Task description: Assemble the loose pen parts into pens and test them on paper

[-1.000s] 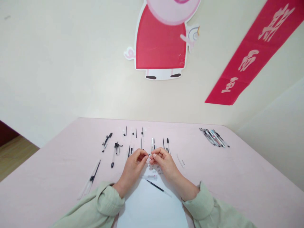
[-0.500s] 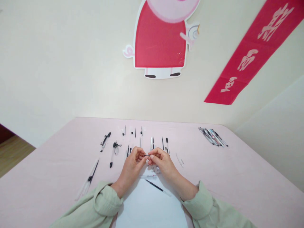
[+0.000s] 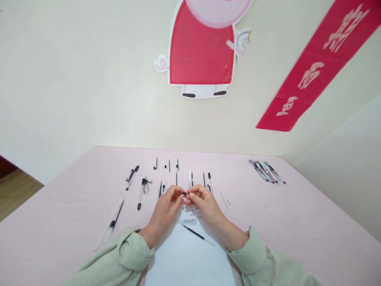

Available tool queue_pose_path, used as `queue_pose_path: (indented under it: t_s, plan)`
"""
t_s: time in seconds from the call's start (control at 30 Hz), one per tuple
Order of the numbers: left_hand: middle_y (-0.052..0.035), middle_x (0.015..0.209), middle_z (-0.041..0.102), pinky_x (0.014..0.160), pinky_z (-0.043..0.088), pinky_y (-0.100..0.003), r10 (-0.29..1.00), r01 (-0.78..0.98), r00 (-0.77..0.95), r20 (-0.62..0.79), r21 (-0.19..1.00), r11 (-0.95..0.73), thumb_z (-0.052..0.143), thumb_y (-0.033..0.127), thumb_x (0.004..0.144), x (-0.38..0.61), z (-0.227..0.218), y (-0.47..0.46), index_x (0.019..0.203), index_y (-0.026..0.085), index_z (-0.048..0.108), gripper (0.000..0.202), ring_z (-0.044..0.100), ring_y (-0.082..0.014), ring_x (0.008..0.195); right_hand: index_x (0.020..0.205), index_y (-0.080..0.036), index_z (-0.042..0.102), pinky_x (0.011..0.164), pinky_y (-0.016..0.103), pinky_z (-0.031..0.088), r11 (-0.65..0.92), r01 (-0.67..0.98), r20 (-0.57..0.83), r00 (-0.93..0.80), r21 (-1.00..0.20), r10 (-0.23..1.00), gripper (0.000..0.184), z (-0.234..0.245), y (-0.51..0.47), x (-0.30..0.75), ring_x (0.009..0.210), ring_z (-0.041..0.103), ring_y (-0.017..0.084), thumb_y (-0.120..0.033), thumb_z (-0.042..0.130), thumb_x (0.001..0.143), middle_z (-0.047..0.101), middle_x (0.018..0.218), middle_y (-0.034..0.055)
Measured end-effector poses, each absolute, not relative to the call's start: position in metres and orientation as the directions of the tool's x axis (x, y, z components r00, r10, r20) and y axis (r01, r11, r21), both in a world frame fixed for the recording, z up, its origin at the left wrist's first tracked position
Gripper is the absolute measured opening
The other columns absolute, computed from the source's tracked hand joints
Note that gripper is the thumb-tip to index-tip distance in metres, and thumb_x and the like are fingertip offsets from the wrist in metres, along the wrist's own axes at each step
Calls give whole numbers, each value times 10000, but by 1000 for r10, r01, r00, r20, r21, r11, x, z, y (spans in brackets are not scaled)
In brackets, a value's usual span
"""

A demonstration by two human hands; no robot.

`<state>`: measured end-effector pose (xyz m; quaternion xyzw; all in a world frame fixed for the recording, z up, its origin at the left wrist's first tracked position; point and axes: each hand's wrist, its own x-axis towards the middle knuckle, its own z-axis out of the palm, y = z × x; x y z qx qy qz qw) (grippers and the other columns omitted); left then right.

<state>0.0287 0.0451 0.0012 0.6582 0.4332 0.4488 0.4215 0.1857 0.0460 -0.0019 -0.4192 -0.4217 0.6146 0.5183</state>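
Observation:
My left hand (image 3: 169, 204) and my right hand (image 3: 204, 202) meet at the middle of the table, fingertips nearly touching. Between them is a small black pen part (image 3: 185, 193), pinched from both sides; its exact kind is too small to tell. Just below the hands, a clear pen barrel (image 3: 186, 221) lies crosswise at the top of a white sheet of paper (image 3: 190, 258). A black ink refill (image 3: 196, 233) rests slantwise on that sheet. Behind my fingers stand out more refills and pen parts, partly hidden by the hands.
Assembled pens (image 3: 267, 171) lie bundled at the back right. Loose refills (image 3: 169, 165) and small caps are laid out along the back. To the left are a capped barrel (image 3: 139, 198), dark clips (image 3: 132, 176) and a refill with clear tubes (image 3: 112, 224). Thin clear pieces (image 3: 225, 201) lie right of my hands.
My fingertips have shifted slightly around the small black part, which now shows a little more between them. The things on the table have stayed in place.

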Motion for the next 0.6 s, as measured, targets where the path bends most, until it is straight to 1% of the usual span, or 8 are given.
queue_pose_path:
  t_s: [0.27,0.6]
  plan:
    - [-25,835,669,734,534,-297,947,208,227,225,939,-273,521,265,882,30,5,44,898,205,566,77,664,-168,771,823,-164,654,598,265,528,-75,-245,-51,-101,-967,994,278,-3,48,187,599,647,126,-391,763,706,697,721,26]
    - [-29,835,664,720,530,-289,950,194,220,223,944,-267,526,291,886,29,1,44,898,206,563,94,663,-166,766,819,-167,658,544,251,517,-61,-209,-38,-111,-976,993,281,-2,48,189,560,631,121,-416,747,722,674,674,10]
